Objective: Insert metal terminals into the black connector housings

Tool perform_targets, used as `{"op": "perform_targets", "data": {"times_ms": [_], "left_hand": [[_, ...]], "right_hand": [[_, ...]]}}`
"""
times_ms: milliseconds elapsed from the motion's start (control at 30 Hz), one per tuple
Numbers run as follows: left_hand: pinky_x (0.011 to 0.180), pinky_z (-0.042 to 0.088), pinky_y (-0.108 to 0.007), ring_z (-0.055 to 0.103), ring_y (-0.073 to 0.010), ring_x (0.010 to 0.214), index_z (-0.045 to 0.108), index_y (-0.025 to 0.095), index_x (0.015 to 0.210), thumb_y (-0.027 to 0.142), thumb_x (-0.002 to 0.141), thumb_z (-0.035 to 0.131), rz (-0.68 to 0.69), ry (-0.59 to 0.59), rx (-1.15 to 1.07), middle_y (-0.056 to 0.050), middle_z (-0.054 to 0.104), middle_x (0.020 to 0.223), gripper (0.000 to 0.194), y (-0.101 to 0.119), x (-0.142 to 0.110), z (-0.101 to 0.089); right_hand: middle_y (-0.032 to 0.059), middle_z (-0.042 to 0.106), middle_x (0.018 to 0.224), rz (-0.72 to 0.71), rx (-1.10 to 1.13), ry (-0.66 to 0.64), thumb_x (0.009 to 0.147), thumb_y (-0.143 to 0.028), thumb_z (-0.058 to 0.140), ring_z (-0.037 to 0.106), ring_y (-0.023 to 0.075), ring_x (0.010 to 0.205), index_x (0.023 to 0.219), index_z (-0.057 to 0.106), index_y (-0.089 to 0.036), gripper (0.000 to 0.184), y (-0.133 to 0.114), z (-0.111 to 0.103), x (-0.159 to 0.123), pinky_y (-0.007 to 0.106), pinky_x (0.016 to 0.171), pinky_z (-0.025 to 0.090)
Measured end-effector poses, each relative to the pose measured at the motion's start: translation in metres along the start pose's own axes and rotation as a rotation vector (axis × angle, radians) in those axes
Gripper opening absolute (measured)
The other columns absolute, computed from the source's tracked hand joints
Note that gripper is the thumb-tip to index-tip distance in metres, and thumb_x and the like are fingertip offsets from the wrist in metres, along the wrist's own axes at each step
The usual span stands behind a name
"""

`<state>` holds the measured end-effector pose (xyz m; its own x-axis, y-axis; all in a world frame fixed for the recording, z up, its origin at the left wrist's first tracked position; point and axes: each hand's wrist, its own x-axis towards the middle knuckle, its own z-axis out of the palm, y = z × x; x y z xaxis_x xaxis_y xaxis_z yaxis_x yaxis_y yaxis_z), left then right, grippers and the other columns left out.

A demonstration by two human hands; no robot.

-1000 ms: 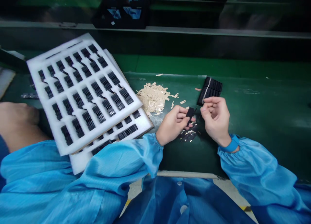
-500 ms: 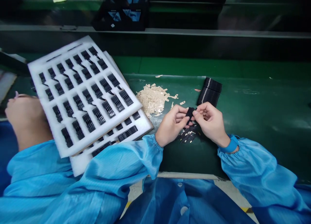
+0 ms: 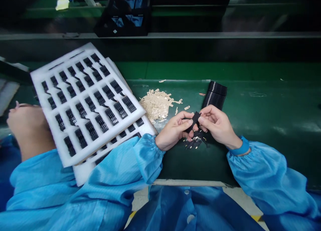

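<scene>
A small, flat, black rectangular part is gripped between the thumb and fingers of my left hand, its long side tilted up to the right. My right hand is closed in a pinch at the upper right end of that part; whatever sits between those fingertips is too small to name. Under both hands lies a loose heap of small black pieces with shiny tips. Just beyond the right hand stands a neat row of black parts. Pale flat strips form a pile left of the hands.
Two stacked white foam trays with black parts in their slots lie at left, the lower one partly covered. Another person's arm rests beyond them. A dark bin sits on the ledge behind the green work surface.
The black part has turned in my left hand, so its flat side shows more. Both hands stay close together. The whole view has shifted slightly.
</scene>
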<state>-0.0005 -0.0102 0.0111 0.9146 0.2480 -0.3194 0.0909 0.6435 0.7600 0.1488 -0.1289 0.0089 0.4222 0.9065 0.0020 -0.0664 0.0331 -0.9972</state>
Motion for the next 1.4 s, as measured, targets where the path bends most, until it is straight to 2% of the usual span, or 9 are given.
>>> {"op": "perform_targets", "data": {"times_ms": [133, 267, 367, 533, 833, 1100, 1233, 1333, 1400], "left_hand": [[0.052, 0.051, -0.019, 0.062, -0.0079, 0.06, 0.053, 0.018, 0.108, 0.036, 0.084, 0.076, -0.015, -0.013, -0.051, 0.0, 0.067, 0.083, 0.038, -0.0005, -0.0002, 0.0012], [0.048, 0.047, -0.017, 0.059, -0.0074, 0.058, 0.054, 0.018, 0.105, 0.035, 0.084, 0.077, -0.012, -0.006, -0.064, 0.001, 0.064, 0.079, 0.036, 0.0, 0.0001, 0.0017], [0.045, 0.041, -0.015, 0.054, -0.0052, 0.054, 0.056, 0.017, 0.105, 0.033, 0.084, 0.076, -0.006, 0.022, -0.077, 0.002, 0.062, 0.078, 0.033, 0.0021, -0.0004, 0.0021], [0.044, 0.034, -0.014, 0.049, -0.0043, 0.053, 0.055, 0.016, 0.106, 0.031, 0.085, 0.075, -0.004, 0.034, -0.075, 0.001, 0.061, 0.076, 0.032, 0.0035, -0.0013, 0.0022], [0.043, 0.03, -0.014, 0.046, -0.0038, 0.052, 0.055, 0.016, 0.105, 0.033, 0.085, 0.075, -0.03, 0.023, -0.038, 0.001, 0.06, 0.076, 0.034, 0.0024, -0.0005, 0.0014], [0.043, 0.026, -0.014, 0.042, -0.003, 0.05, 0.054, 0.017, 0.105, 0.032, 0.086, 0.075, -0.016, -0.006, -0.03, 0.003, 0.057, 0.073, 0.032, 0.0021, -0.0006, 0.0006], [0.044, 0.026, -0.014, 0.042, -0.0029, 0.051, 0.054, 0.017, 0.105, 0.033, 0.086, 0.074, 0.0, -0.002, -0.011, 0.003, 0.057, 0.073, 0.032, 0.0015, -0.0001, 0.0003], [0.045, 0.028, -0.014, 0.043, -0.0029, 0.052, 0.054, 0.016, 0.104, 0.034, 0.086, 0.075, 0.017, 0.028, -0.009, 0.002, 0.059, 0.075, 0.033, 0.0017, 0.0003, 0.0012], [0.045, 0.029, -0.014, 0.044, -0.0032, 0.053, 0.054, 0.016, 0.104, 0.034, 0.086, 0.074, 0.026, 0.043, -0.017, 0.001, 0.059, 0.076, 0.033, 0.0019, 0.0002, 0.0025]], "right_hand": [[-0.002, 0.064, 0.075, -0.029, -0.018, 0.031, 0.086, -0.044, 0.076, 0.061, 0.0104, 0.059, 0.094, 0.056, -0.021, 0.031, 0.0003, 0.007, -0.003, 0.024, 0.055, 0.051], [-0.0014, 0.065, 0.075, -0.01, -0.044, 0.009, 0.088, -0.042, 0.073, 0.065, 0.0125, 0.064, 0.096, 0.054, -0.022, 0.029, 0.0014, 0.0093, -0.0031, 0.025, 0.057, 0.052], [0.0001, 0.065, 0.077, -0.049, -0.102, 0.023, 0.089, -0.039, 0.072, 0.061, 0.0118, 0.065, 0.095, 0.059, -0.02, 0.024, 0.0013, 0.005, -0.001, 0.025, 0.057, 0.05], [-0.0026, 0.058, 0.07, -0.115, -0.134, 0.159, 0.088, -0.039, 0.069, 0.051, 0.0101, 0.056, 0.09, 0.061, -0.02, 0.021, -0.0036, 0.0008, 0.0016, 0.025, 0.052, 0.044], [-0.0046, 0.054, 0.064, -0.115, -0.16, 0.192, 0.088, -0.036, 0.07, 0.047, 0.0085, 0.052, 0.082, 0.059, -0.02, 0.02, -0.003, 0.0034, 0.001, 0.024, 0.051, 0.041], [-0.0054, 0.052, 0.06, -0.059, -0.119, 0.185, 0.087, -0.041, 0.072, 0.046, 0.0077, 0.051, 0.081, 0.058, -0.019, 0.026, -0.0025, 0.0027, 0.0018, 0.023, 0.05, 0.038], [-0.0065, 0.049, 0.056, 0.023, -0.076, 0.165, 0.085, -0.045, 0.073, 0.044, 0.0076, 0.047, 0.079, 0.057, -0.019, 0.031, -0.0018, 0.0024, 0.0051, 0.023, 0.048, 0.036], [-0.0056, 0.053, 0.063, 0.028, -0.059, 0.271, 0.085, -0.047, 0.074, 0.045, 0.0072, 0.048, 0.088, 0.06, -0.019, 0.031, -0.002, 0.0032, 0.0063, 0.023, 0.047, 0.036], [-0.004, 0.056, 0.069, 0.001, -0.056, 0.243, 0.087, -0.048, 0.071, 0.047, 0.0077, 0.051, 0.1, 0.064, -0.019, 0.032, -0.003, 0.0051, 0.0045, 0.023, 0.048, 0.038]]}}
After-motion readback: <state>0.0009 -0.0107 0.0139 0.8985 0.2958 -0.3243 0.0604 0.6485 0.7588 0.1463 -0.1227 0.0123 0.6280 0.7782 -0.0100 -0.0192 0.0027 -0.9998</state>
